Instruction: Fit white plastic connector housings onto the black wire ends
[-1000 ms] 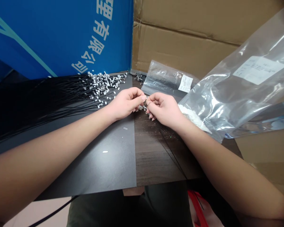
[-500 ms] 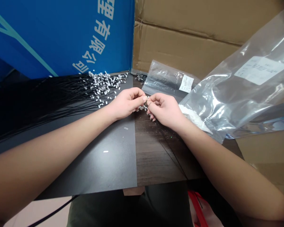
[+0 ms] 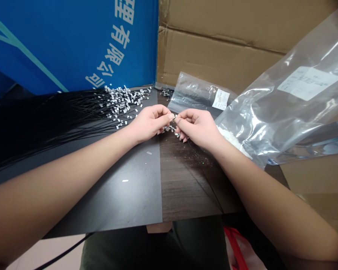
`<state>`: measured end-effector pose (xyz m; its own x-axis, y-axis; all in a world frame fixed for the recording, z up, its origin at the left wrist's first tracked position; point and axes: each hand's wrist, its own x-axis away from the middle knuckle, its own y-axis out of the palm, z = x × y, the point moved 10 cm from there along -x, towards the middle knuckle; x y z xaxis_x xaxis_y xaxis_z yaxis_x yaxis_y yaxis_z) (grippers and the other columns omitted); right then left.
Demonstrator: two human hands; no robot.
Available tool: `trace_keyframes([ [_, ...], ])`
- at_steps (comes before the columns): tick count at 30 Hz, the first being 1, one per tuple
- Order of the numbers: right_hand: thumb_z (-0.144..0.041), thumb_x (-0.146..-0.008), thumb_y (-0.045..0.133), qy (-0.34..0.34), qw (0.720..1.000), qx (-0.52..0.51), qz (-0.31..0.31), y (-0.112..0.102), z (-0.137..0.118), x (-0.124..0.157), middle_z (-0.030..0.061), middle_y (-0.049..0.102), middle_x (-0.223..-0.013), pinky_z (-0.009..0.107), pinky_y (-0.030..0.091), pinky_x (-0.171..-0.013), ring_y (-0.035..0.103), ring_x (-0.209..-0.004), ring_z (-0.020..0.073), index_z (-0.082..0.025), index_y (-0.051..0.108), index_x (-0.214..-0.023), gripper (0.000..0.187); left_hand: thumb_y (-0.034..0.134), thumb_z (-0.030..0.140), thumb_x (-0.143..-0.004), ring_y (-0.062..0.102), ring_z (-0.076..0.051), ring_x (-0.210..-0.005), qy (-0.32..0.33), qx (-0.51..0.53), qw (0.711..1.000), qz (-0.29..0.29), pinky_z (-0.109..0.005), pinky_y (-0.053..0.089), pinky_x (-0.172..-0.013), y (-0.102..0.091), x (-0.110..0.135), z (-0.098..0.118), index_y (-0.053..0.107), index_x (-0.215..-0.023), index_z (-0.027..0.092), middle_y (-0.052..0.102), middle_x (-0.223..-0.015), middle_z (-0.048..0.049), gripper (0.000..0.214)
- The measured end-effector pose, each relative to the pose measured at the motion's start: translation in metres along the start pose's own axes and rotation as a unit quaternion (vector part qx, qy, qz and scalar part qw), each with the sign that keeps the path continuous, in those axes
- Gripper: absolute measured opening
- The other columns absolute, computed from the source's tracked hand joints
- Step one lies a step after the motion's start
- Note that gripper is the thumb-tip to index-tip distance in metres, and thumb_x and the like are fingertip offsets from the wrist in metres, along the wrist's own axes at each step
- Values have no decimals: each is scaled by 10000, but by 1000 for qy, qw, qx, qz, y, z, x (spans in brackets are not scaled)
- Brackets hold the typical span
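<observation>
My left hand (image 3: 153, 123) is closed in a pinch over the table, thumb against forefinger, on a tiny pale piece that its fingertips mostly cover. Fingertip to fingertip with it, my right hand (image 3: 199, 127) pinches the end of a thin black wire (image 3: 210, 184), which seems to trail below the hand toward the table's front edge. Small white connectors (image 3: 169, 129) lie in a loose heap just beneath both hands. Left of them spreads a large bundle of black wires (image 3: 59, 112) with white connectors (image 3: 122, 99) on their ends.
A clear bag (image 3: 293, 108) holding small white pieces leans at the right. Behind my hands lies a smaller labelled plastic bag (image 3: 195, 90). A blue panel (image 3: 67, 41) and a cardboard box (image 3: 219, 56) stand at the back. Small pale slips (image 3: 125, 180) lie on the dark table (image 3: 135, 202).
Both hands stay almost in place, fingertips together. The right hand has turned slightly, and a little more of the white heap shows under it. The view has shifted slightly.
</observation>
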<state>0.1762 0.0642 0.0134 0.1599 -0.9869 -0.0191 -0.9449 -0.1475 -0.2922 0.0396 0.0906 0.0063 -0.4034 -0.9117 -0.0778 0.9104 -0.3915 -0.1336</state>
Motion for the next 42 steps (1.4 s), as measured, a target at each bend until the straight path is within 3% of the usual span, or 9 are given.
trace_keyframes([
  [17, -170, -908, 710, -6, 1000, -9, -18, 1, 6, -4, 8, 718, -678, 242, 532, -444, 636, -490, 117, -200, 666, -848, 79, 669, 160, -975, 543, -79, -509, -13, 17, 1000, -1, -201, 443, -465, 3, 1, 3, 651, -852, 145, 642, -690, 2, 125],
  [24, -196, -919, 726, -6, 1000, -12, -6, 1, 6, -4, 10, 715, -681, 258, 522, -456, 629, -497, 123, -205, 663, -888, 71, 682, 217, -992, 535, -84, -506, -5, 10, 1000, -5, -211, 442, -479, 3, 0, 0, 635, -866, 158, 605, -666, 14, 147],
  [29, -253, -938, 718, -62, 998, 6, 18, -6, -4, -5, -12, 689, -681, 278, 480, -496, 595, -524, 126, -197, 731, -1009, 92, 728, 327, -987, 540, -91, -525, -2, 6, 1000, -11, -217, 437, -484, 2, 0, -2, 638, -870, 167, 594, -673, 11, 218],
  [34, -311, -909, 768, -145, 985, 84, 50, -12, -17, 0, 20, 786, -850, 307, 502, -663, 653, -706, 151, -195, 810, -1004, 155, 748, 395, -980, 523, -91, -516, 1, 9, 1000, -16, -208, 439, -476, 2, -1, -2, 644, -880, 163, 571, -630, 19, 272],
  [42, -376, -935, 770, -173, 980, 57, 82, -16, -20, 1, 15, 778, -847, 333, 540, -736, 671, -737, 158, -215, 799, -942, 164, 779, 474, -947, 594, -100, -605, 23, 51, 998, -34, -212, 517, -498, 6, 1, 4, 659, -868, 157, 663, -783, -29, 349],
])
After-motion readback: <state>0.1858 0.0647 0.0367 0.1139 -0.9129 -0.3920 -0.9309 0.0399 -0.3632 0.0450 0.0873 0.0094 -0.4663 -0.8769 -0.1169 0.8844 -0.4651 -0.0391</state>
